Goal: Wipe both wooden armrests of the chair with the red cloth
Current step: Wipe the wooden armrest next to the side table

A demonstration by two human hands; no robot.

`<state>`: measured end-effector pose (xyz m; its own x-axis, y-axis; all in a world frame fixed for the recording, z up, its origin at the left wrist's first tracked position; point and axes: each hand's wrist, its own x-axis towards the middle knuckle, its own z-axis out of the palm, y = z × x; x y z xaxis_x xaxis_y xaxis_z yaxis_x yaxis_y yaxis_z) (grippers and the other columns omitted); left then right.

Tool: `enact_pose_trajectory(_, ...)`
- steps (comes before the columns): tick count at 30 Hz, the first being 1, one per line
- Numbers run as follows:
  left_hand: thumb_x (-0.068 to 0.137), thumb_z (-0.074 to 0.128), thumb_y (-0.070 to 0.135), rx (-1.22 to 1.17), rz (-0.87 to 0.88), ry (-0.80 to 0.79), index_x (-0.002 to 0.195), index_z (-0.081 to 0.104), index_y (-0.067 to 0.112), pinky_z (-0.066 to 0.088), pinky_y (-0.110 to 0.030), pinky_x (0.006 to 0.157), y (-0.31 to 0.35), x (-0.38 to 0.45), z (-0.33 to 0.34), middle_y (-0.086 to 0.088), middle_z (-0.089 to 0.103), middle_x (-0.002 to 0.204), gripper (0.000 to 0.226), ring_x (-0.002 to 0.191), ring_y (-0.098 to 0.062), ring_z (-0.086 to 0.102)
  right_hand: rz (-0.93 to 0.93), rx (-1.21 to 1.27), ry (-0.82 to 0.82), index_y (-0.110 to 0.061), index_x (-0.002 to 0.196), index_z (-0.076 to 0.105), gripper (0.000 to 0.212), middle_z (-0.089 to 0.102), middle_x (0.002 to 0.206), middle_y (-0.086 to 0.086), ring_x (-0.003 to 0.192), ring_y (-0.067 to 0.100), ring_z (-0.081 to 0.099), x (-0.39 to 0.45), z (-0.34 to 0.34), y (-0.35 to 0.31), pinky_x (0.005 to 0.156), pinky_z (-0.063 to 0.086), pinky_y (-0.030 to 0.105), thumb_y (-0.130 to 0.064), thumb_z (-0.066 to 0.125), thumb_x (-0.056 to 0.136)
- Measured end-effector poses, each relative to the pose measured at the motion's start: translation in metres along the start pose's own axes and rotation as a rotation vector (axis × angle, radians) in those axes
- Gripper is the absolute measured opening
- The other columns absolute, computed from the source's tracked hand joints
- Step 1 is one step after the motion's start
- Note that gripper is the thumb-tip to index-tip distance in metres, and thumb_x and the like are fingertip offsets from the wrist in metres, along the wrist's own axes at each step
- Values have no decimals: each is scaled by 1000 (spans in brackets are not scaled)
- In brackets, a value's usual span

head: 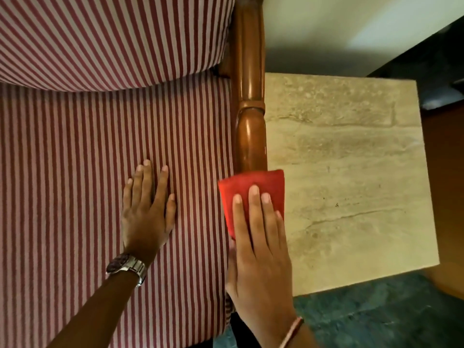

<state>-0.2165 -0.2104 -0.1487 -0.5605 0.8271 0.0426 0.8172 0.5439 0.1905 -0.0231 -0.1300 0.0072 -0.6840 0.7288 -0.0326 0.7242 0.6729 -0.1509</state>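
Observation:
The chair's right wooden armrest (249, 101) runs glossy and brown down the middle of the view, beside the red-and-white striped seat cushion (75, 172). A folded red cloth (251, 180) lies over the armrest's near end. My right hand (261, 242) presses flat on the cloth, fingers stretched forward and thumb wrapped down the inner side. My left hand (148, 209) rests palm down on the seat cushion, fingers spread, holding nothing. The left armrest is out of view.
A beige stone-topped side table (351, 159) stands close against the armrest's right side. The striped back cushion (113, 38) bulges over the seat at the top. Teal carpet (376, 317) shows below the table, and dark furniture (439, 59) sits at the far right.

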Motion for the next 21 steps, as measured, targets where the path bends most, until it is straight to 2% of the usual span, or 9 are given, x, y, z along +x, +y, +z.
enact_pose_trajectory(2,105,29,40,-9,8,16,160,20,16,13,-47,128,0,0,4,-17,12,169,61,157,-31,13,-15,-33,-28,-15,164,13,84,5,174,8,162,26,4,16,2,5,131,8,46,-25,54,91)
enact_pose_trajectory(5,105,28,41,-5,1,14,160,19,17,12,-47,128,-2,0,4,-16,12,169,61,158,-30,12,-71,-3,11,-15,164,11,81,6,174,11,162,28,3,107,-4,3,132,7,49,-29,50,95)
enact_pose_trajectory(7,105,27,42,-12,-5,-5,160,19,18,13,-47,128,-2,-1,3,-16,12,169,61,158,-30,11,-14,-1,66,-15,164,13,75,10,173,14,161,30,7,172,-8,6,132,9,49,-27,46,98)
enact_pose_trajectory(9,105,26,42,-9,-6,-9,160,20,18,14,-47,128,-1,-2,1,-16,12,169,60,158,-29,11,29,-29,112,-14,164,14,71,10,173,14,161,30,7,198,-10,4,132,10,49,-24,41,99)
enact_pose_trajectory(11,105,26,41,-7,-11,-12,160,20,17,13,-46,128,1,0,-1,-17,14,169,60,158,-29,10,27,8,89,-15,164,10,71,6,174,12,162,28,3,164,-4,4,132,10,48,-24,42,102)
enact_pose_trajectory(13,105,28,39,-16,-2,-2,160,20,16,13,-46,128,2,0,-1,-18,15,168,60,158,-30,12,21,55,49,-16,165,7,74,1,174,9,162,25,-1,89,-4,4,133,9,47,-25,45,103)
enact_pose_trajectory(16,105,29,38,-4,-5,-2,160,20,16,13,-47,128,0,1,1,-18,15,168,60,157,-31,13,-11,48,-23,-15,164,12,82,4,174,8,162,26,4,8,-2,7,131,12,46,-27,57,97)
enact_pose_trajectory(18,105,29,38,-11,4,9,160,20,16,13,-47,128,0,-1,3,-18,15,168,60,157,-30,13,-3,30,-27,-15,164,13,80,5,174,9,162,25,2,21,0,10,131,11,46,-30,55,98)
enact_pose_trajectory(21,105,28,39,-5,2,4,160,21,16,13,-47,128,-1,0,2,-18,14,168,60,158,-31,12,-6,70,1,-15,164,11,77,5,174,12,162,28,-1,101,-3,7,132,12,49,-36,48,101)
